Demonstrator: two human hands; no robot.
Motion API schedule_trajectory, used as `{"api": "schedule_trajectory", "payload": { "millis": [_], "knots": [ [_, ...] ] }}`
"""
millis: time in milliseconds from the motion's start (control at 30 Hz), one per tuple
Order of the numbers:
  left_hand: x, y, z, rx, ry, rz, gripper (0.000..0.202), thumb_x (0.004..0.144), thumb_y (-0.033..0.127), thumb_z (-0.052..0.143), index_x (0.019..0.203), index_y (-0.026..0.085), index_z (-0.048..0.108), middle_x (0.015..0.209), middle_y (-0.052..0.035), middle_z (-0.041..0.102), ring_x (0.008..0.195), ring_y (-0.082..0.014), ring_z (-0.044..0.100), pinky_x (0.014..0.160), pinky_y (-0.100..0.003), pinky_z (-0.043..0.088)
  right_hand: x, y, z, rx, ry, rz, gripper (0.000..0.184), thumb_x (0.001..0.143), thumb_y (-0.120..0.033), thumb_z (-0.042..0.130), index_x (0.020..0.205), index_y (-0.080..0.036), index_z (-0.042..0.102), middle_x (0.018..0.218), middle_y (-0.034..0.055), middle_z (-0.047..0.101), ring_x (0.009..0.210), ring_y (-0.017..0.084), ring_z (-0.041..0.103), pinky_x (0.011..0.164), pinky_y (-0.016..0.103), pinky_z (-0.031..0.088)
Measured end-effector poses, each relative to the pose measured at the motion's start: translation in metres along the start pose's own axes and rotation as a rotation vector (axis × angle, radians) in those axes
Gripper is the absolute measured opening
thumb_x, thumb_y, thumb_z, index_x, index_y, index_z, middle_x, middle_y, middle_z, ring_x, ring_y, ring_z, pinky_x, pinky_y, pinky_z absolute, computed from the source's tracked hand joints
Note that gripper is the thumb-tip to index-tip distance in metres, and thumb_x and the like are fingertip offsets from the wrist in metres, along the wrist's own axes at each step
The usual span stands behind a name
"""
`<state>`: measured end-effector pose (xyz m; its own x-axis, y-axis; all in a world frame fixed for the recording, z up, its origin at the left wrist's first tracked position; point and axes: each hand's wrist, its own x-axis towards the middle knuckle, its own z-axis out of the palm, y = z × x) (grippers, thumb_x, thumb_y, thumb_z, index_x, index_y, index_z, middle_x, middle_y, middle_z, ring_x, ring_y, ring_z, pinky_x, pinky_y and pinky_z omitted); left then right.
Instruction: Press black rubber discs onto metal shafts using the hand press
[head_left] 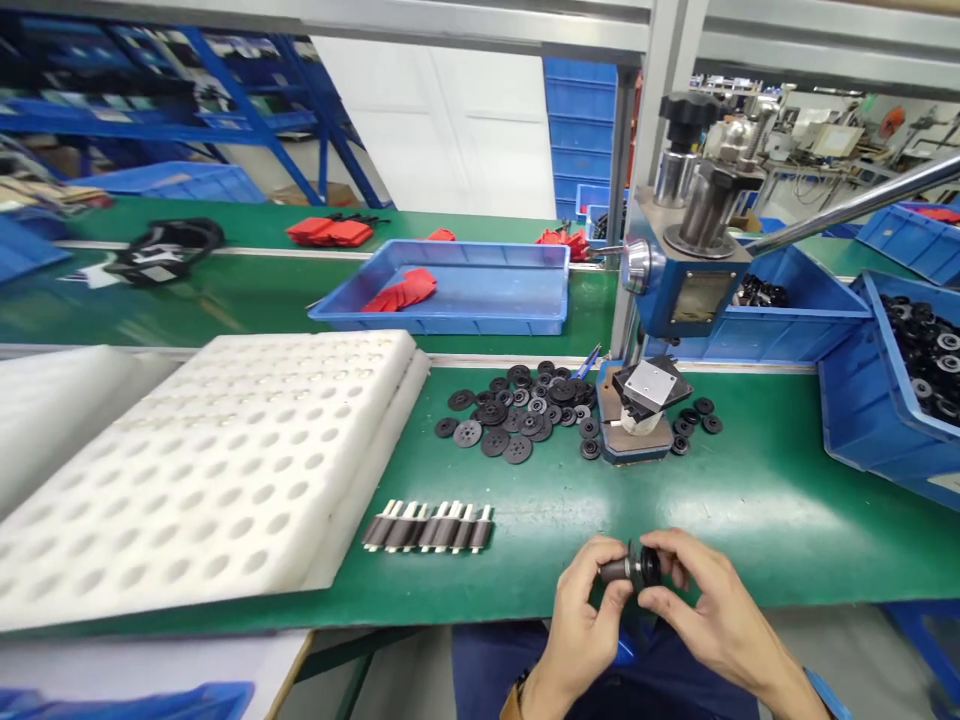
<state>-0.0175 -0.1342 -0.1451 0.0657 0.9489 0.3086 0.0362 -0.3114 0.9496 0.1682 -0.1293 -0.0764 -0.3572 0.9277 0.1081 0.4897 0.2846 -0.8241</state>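
Observation:
At the table's front edge, my left hand [585, 615] pinches a dark cylinder [615, 570], which looks like the parts in the row. My right hand [705, 605] grips a black round wheel [650, 567] between thumb and fingers. Cylinder and wheel sit end to end, with a thin dark disc [631, 556] between them; whether they are fully joined I cannot tell. Left of my hands lies a row of dark cylinders with white shafts [427, 528]. Farther back is a pile of black discs and gears [517, 410].
A blue hand press [690, 290] with a long lever stands behind my hands, small black wheels [694, 415] beside its base. White foam trays [225, 470] with round holes fill the left. Blue bins [862, 370] of black parts stand right; a shallow blue tray [495, 325] holds red pieces.

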Motion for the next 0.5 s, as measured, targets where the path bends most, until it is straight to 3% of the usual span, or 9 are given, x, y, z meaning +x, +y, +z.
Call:
{"api": "schedule_trajectory", "payload": {
  "millis": [200, 333, 500],
  "knots": [
    [-0.007, 0.029, -0.014, 0.233, -0.058, 0.201, 0.021, 0.107, 0.036, 0.044, 0.112, 0.02, 0.057, 0.089, -0.0061, 0.064, 0.075, -0.0189, 0.063, 0.07, -0.029, 0.051, -0.009, 0.001, 0.0, 0.126, -0.133, 0.154, 0.031, 0.096, -0.042, 0.069, 0.121, -0.024, 0.063, 0.093, 0.0019, 0.062, 0.082, 0.018, 0.058, 0.077, 0.029, 0.051],
    [-0.015, 0.031, -0.012, 0.305, -0.031, 0.268, 0.028, 0.108, 0.041, 0.036, 0.113, 0.02, 0.053, 0.083, -0.0044, 0.06, 0.065, -0.0179, 0.059, 0.06, -0.028, 0.048, -0.013, 0.008, 0.007, 0.339, -0.173, 0.214, 0.042, 0.091, -0.053, 0.074, 0.115, -0.021, 0.064, 0.096, 0.0034, 0.061, 0.083, 0.018, 0.059, 0.077, 0.029, 0.052],
    [-0.022, 0.026, -0.006, 0.329, 0.043, 0.295, 0.028, 0.108, 0.04, 0.035, 0.117, 0.021, 0.052, 0.084, -0.0049, 0.06, 0.068, -0.0198, 0.061, 0.062, -0.03, 0.049, -0.014, 0.004, 0.013, 0.611, -0.127, 0.237, 0.045, 0.082, -0.054, 0.084, 0.107, -0.021, 0.065, 0.094, 0.0018, 0.06, 0.084, 0.016, 0.062, 0.078, 0.026, 0.054]
  ]
}}
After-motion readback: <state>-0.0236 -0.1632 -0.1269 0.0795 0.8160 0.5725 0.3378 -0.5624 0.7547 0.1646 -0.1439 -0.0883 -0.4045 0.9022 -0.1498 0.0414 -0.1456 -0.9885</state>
